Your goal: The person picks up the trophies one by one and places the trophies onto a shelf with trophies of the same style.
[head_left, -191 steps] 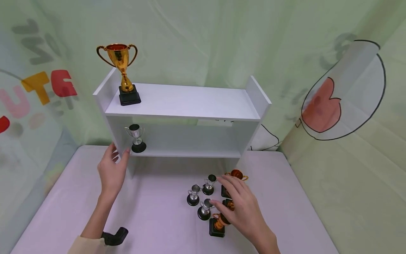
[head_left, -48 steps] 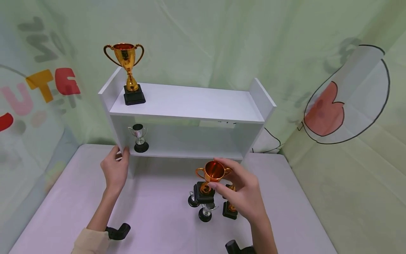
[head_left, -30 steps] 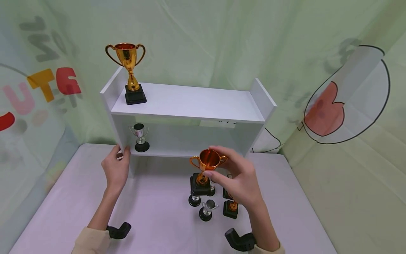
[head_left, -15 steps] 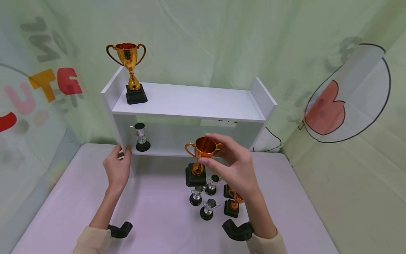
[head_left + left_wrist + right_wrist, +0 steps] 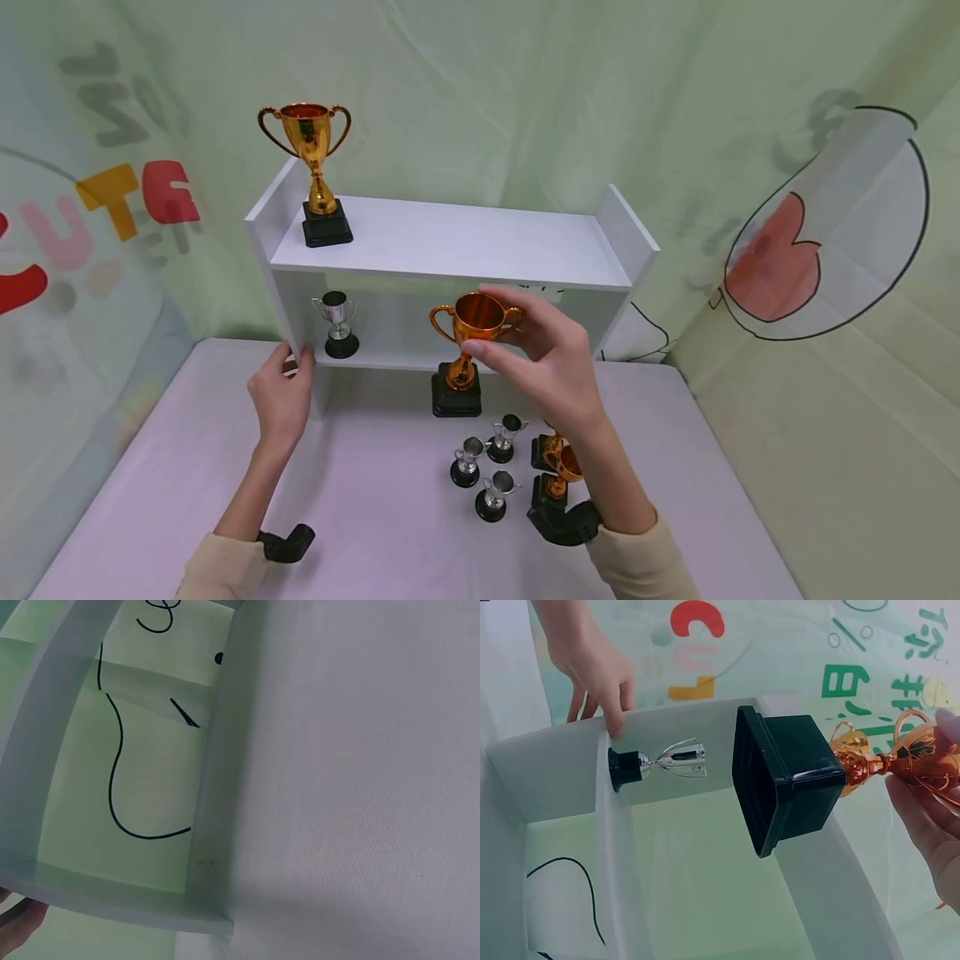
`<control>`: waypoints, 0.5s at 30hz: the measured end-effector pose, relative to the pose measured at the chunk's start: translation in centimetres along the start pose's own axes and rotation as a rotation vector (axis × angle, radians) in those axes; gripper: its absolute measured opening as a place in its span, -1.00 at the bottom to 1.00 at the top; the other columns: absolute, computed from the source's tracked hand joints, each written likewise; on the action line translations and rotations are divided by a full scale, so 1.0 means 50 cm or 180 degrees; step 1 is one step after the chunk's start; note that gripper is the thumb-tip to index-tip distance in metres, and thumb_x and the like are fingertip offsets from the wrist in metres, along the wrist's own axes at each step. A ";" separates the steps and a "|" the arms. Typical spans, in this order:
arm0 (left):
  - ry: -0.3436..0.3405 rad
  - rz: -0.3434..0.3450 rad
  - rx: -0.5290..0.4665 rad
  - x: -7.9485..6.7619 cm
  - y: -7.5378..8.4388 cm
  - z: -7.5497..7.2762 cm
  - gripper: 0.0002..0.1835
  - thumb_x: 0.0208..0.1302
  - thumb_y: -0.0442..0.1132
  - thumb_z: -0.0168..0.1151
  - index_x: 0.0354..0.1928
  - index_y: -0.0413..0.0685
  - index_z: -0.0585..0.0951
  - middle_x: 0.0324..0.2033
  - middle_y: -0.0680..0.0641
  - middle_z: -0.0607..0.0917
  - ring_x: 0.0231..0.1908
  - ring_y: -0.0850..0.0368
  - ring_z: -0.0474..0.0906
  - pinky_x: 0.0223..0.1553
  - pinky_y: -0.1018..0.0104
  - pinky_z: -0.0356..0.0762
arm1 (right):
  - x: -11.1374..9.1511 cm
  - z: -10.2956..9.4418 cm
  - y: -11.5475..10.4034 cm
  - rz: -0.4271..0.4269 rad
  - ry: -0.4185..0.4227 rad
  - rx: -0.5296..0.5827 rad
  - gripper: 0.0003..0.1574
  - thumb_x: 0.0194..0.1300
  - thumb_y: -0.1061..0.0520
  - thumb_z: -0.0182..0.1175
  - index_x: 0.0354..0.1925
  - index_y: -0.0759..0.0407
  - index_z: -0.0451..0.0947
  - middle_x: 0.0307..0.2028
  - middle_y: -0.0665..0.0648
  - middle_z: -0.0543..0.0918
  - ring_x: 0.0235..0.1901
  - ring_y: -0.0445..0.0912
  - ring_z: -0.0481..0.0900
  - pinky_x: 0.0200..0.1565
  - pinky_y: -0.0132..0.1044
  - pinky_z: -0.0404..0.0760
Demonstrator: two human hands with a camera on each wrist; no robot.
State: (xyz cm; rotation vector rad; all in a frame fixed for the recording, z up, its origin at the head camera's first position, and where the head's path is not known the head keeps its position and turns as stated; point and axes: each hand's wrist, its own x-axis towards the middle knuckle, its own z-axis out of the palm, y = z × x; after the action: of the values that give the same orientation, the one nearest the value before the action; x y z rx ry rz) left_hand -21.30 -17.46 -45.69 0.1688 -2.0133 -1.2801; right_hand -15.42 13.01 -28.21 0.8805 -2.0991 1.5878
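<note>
Up and further left from your left hand (image 5: 281, 396), large letters are running across the pale backdrop (image 5: 127, 325): a red C (image 5: 22, 287) cut by the frame edge, a pink U (image 5: 58, 250), an orange T (image 5: 111, 200) and a red E (image 5: 171, 192), spelling CUTE. Grey marks (image 5: 110, 107) above them are looking too blurred to read. Beyond your right hand (image 5: 543, 358), the right wrist view is showing a green percent-like sign (image 5: 842, 631) and green characters (image 5: 845, 680), apparently Chinese, on the backdrop; you are not making out their wording.
</note>
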 end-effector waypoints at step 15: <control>0.0009 0.0071 0.0052 0.000 0.000 0.000 -0.83 0.42 -0.33 0.22 -0.14 -0.30 0.73 -0.22 -0.33 0.80 -0.28 -0.29 0.77 -0.37 0.87 0.31 | 0.064 0.009 -0.034 -0.0087 -0.0058 0.0101 -0.33 0.16 0.42 0.45 0.24 0.27 0.57 -0.01 0.18 0.71 -0.14 -0.01 0.71 0.03 -0.20 0.73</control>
State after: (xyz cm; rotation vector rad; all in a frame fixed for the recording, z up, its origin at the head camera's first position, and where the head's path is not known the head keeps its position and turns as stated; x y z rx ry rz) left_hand -21.32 -17.47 -45.70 0.1553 -2.0183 -1.2494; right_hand -16.59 11.45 -25.13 0.9336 -2.0705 1.6092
